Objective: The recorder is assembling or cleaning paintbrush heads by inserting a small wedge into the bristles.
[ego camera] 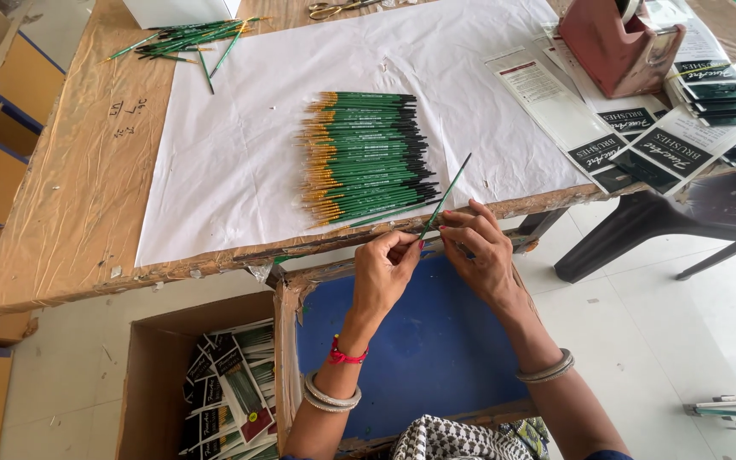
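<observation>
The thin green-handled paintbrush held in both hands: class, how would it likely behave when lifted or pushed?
The thin green-handled paintbrush is probably light, since fingertips alone pinch it. It looks stiff: it juts out straight, unsupported. Its slim round handle would likely roll if pushed on the white paper sheet.

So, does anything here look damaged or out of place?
Yes. The brown covering on the table is torn and ragged along the front edge. One green brush lies apart from the loose pile at the back. The stacked brushes look neat. Both hands, left and right, hold a single brush.

Bright, even daylight with soft shadows; sharp focus, slight wide-angle bending toward the edges.
</observation>
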